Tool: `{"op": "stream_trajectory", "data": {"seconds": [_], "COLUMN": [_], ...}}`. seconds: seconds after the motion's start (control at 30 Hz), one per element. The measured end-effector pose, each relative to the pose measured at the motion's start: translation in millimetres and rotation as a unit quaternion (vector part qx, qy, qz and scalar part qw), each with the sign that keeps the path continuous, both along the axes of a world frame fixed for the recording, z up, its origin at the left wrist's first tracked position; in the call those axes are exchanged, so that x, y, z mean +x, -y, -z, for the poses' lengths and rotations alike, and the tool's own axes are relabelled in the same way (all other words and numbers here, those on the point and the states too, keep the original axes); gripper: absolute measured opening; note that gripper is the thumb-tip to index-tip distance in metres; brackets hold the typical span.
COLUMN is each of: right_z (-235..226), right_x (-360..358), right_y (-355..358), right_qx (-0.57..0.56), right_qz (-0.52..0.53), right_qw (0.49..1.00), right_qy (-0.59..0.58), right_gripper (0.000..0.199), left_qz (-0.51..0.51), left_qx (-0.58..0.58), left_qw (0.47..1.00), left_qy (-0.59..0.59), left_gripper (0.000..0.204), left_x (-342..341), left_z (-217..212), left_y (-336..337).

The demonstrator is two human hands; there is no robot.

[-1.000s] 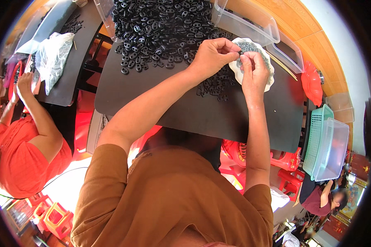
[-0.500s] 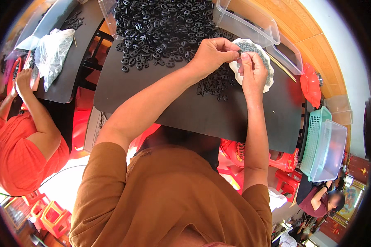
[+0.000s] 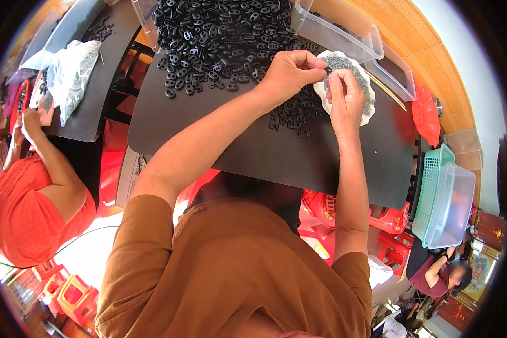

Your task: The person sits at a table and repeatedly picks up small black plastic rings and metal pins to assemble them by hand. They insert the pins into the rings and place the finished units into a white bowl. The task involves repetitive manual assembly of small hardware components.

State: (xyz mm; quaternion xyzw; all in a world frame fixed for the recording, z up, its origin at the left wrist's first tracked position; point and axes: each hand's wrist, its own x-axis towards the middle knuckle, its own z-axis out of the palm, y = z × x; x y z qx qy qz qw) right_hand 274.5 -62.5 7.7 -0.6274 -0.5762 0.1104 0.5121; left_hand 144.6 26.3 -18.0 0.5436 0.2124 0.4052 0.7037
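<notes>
My left hand (image 3: 292, 74) pinches thumb and forefinger together at what looks like a small dark piece, mostly hidden by the fingertips. Close beside it, my right hand (image 3: 346, 100) has its thumb pressed to its fingers; whatever they hold is too small to make out. Both sets of fingertips meet above a white scalloped dish (image 3: 368, 118) filled with small greyish parts. Beyond my left hand spreads a large heap of black oval plastic pieces with holes (image 3: 219, 39). Smaller black pieces (image 3: 293, 117) lie scattered under my wrists.
The dark table (image 3: 253, 152) carries clear plastic bins (image 3: 349, 39) along its far side. Thin sticks (image 3: 386, 90) and a red dish (image 3: 426, 115) are at the right. A green basket (image 3: 431, 197) stands past the table's right edge. Another person in red (image 3: 42, 197) works at the left table.
My hands stay almost in place over the dish; the small dark piece between the fingertips now shows less. The person at the left has shifted their hands slightly.
</notes>
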Motion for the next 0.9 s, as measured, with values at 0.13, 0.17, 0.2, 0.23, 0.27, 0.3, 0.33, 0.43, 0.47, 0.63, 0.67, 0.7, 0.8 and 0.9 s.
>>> {"op": "stream_trajectory", "data": {"seconds": [0.13,0.17,0.2,0.23,0.27,0.3,0.33,0.43,0.47,0.63,0.67,0.7,0.8,0.9], "right_z": [-3,-3,-2,-2,-3,-5,-6,-13,-12,-13,-14,-16,-18,-14], "right_x": [-4,-4,-4,-4,-3,0,2,10,10,15,17,17,10,-2], "right_y": [2,2,2,2,2,2,2,4,4,4,5,6,8,7], "right_qx": [-0.036,-0.036,-0.036,-0.036,-0.037,-0.038,-0.039,0.011,0.024,0.078,0.081,0.074,0.042,0.0], "right_qz": [-0.018,-0.022,-0.027,-0.032,-0.041,-0.05,-0.06,-0.05,-0.063,-0.143,-0.161,-0.167,-0.192,-0.209], "right_qw": [0.996,0.995,0.994,0.994,0.993,0.992,0.991,0.995,0.993,0.987,0.984,0.983,0.98,0.978], "right_qy": [-0.085,-0.09,-0.096,-0.102,-0.104,-0.107,-0.109,-0.091,-0.092,-0.007,0.004,-0.001,-0.014,-0.008], "right_gripper": [0.015,0.015,0.016,0.017,0.018,0.019,0.02,0.025,0.023,0.016,0.016,0.015,0.006,0.003], "left_qz": [0.002,0.004,0.016,0.028,0.04,0.059,0.078,0.137,0.156,0.243,0.251,0.26,0.238,0.203], "left_qx": [-0.006,-0.011,-0.022,-0.033,-0.045,-0.07,-0.095,-0.151,-0.165,-0.218,-0.222,-0.227,-0.253,-0.232], "left_qw": [1.0,1.0,0.999,0.999,0.997,0.995,0.991,0.977,0.971,0.943,0.939,0.935,0.934,0.95], "left_qy": [0.002,0.007,0.017,0.028,0.039,0.044,0.049,0.067,0.074,0.066,0.074,0.081,0.081,0.049], "left_gripper": [0.014,0.014,0.015,0.015,0.015,0.016,0.018,0.02,0.021,0.024,0.024,0.024,0.022,0.021], "left_x": [0,-1,-1,-3,-4,-6,-7,-13,-14,-16,-17,-17,-29,-52], "left_z": [-1,-2,-3,-4,-5,-6,-6,-6,-6,-7,-4,-3,0,-1], "left_y": [0,0,-1,-2,-3,-5,-9,-17,-18,-13,-12,-9,-1,17]}}
